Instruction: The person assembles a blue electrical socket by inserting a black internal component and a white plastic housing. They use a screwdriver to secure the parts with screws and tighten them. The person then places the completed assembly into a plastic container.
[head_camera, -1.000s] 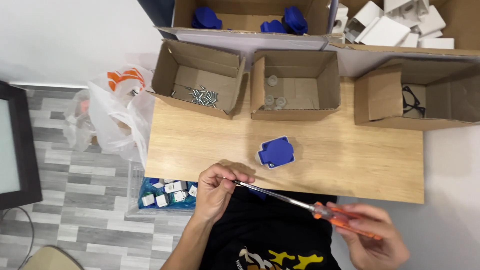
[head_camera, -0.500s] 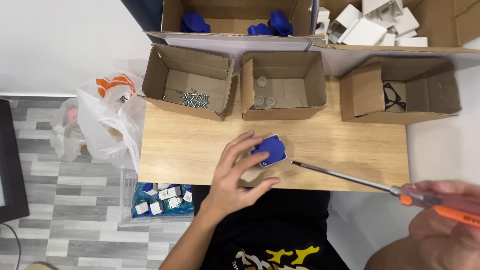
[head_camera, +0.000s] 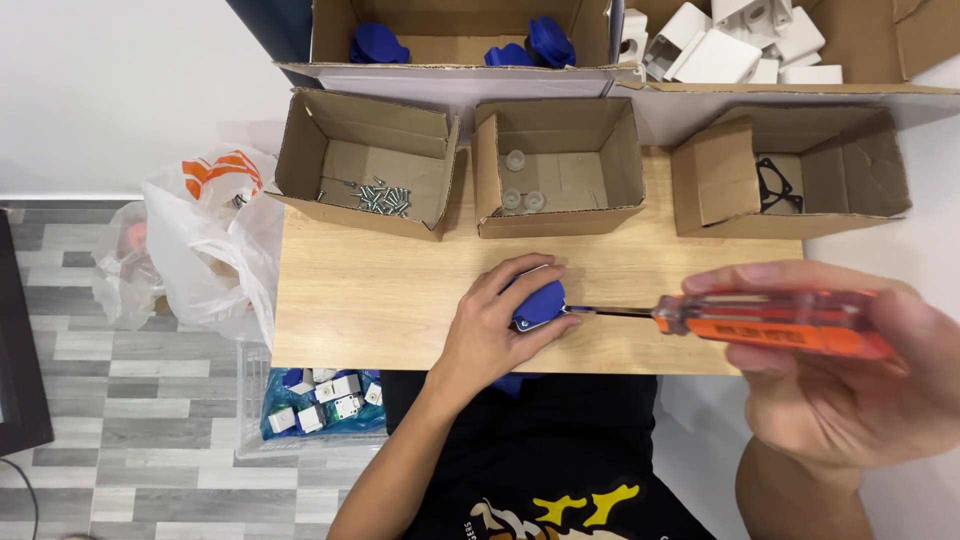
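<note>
At the far left we saw a plastic bag (head_camera: 205, 240) hanging off the edge of the table (head_camera: 380, 300), and under it a bin (head_camera: 320, 400) of small white and blue parts. Along the back of the table stood three open boxes: the screw box (head_camera: 365, 165), the middle box (head_camera: 555, 165) with pale discs, and the right box (head_camera: 800, 170) with a black gasket.

Our left hand (head_camera: 495, 325) lay on the table in front of the middle box, its fingers curled about halfway closed around a blue part (head_camera: 540, 303), the thumb below it and the other fingers over its top, pressing it to the wood.

The screwdriver (head_camera: 770, 322) reached in from the right, its metal tip touching the blue part's right edge. Our right hand (head_camera: 850, 370) was wrapped tight round the orange handle, thumb along the top and fingers folded beneath, close to the camera and off the table's right edge
</note>
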